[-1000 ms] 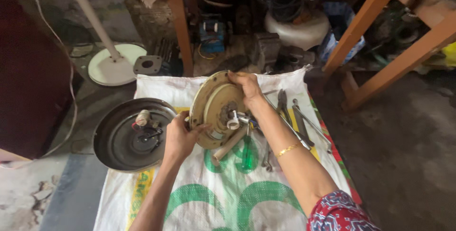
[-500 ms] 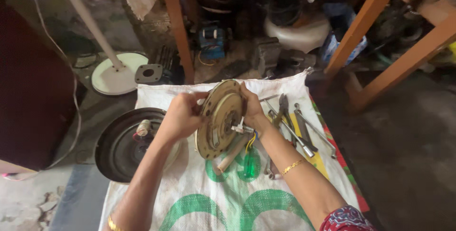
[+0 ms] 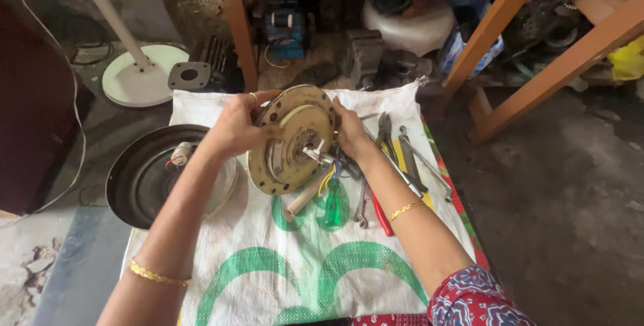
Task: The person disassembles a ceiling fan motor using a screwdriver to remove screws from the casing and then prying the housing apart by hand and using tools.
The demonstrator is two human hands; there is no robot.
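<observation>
A round, tan metal motor plate (image 3: pixel 288 141) with a short shaft and coloured wires at its centre is held tilted on edge above a white woven sack (image 3: pixel 295 265). My left hand (image 3: pixel 235 128) grips its left rim and my right hand (image 3: pixel 350 131) grips its right rim. Under the plate lie a wooden-handled tool (image 3: pixel 302 200) and a green-handled screwdriver (image 3: pixel 332 205). To the left of the plate sits a dark round bowl-shaped cover (image 3: pixel 144 178) with a small capacitor inside.
Pliers, spanners and a red-handled tool (image 3: pixel 396 151) lie on the sack's right side. A white pedestal base with pole (image 3: pixel 137 81) stands at the back left. Orange wooden frame legs (image 3: pixel 523 58) rise at the right. Motors and clutter fill the back.
The plate has been turned between my hands, from nearly edge-on to showing its shaft side more. My left hand has shifted onto its upper left rim.
</observation>
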